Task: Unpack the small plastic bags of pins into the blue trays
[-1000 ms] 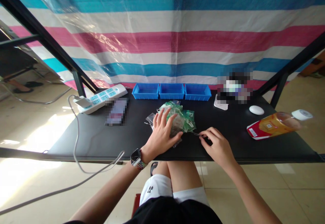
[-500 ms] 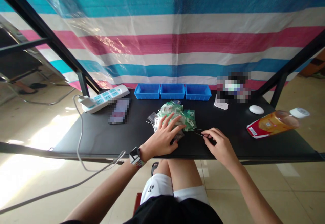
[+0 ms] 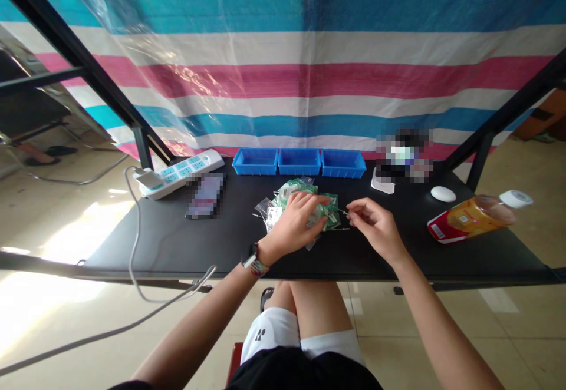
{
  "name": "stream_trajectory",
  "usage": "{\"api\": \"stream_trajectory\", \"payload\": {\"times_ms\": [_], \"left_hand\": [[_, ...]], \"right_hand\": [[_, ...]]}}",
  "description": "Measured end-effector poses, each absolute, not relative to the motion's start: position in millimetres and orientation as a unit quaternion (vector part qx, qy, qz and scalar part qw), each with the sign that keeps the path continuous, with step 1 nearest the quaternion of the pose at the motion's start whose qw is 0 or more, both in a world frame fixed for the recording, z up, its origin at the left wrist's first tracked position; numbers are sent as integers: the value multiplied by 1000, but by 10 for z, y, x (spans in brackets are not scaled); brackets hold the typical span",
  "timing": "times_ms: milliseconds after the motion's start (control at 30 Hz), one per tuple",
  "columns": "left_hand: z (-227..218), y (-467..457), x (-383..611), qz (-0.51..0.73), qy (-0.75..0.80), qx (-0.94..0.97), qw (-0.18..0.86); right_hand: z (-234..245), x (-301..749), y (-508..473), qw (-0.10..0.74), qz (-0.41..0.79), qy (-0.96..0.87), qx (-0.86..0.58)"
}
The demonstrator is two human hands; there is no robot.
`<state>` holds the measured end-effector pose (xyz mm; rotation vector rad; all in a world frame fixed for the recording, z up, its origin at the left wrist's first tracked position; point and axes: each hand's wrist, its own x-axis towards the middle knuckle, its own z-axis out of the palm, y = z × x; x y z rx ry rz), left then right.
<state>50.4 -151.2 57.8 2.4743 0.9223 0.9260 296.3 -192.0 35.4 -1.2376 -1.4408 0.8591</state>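
A heap of small green and clear plastic packets [image 3: 332, 202], with thin white pieces among them, lies at the middle of the black table. My left hand [image 3: 297, 222] rests over the heap, its thumb and index finger apart and curved towards the right; its other fingertips are partly hidden. To the right of the heap, my right hand [image 3: 374, 223] pinches one end of a thin needle-like rod [image 3: 341, 210] between thumb and fingertips. The rod's other end points at the gap between my left thumb and index finger. Another thin rod [image 3: 344, 229] lies on the table below it.
Three blue bins [image 3: 299, 162] stand in a row behind the heap. A power strip [image 3: 188, 172] and a blurred phone [image 3: 206, 197] are at the left. A white oval object [image 3: 443, 194] and a lying drink bottle [image 3: 473, 220] are at the right. A striped sheet [image 3: 283, 78] hangs behind.
My right hand has moved up and slightly left with the rod. My left hand, spread flat over the heap before, has turned and curled, its thumb and index finger now nearer the rod.
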Motion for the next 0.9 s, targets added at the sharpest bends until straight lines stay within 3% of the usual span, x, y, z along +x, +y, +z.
{"api": "stream_trajectory", "payload": {"times_ms": [300,633,900], "left_hand": [[724,-653,668,492,346,766,226],[696,-92,562,473,377,757,248],[711,-65,381,429,296,817,245]], "right_hand": [[604,2591,-705,578,439,-564,-393],[424,2403,-311,616,461,-505,-390],[293,2402,-353,610,485,-487,-394]]}}
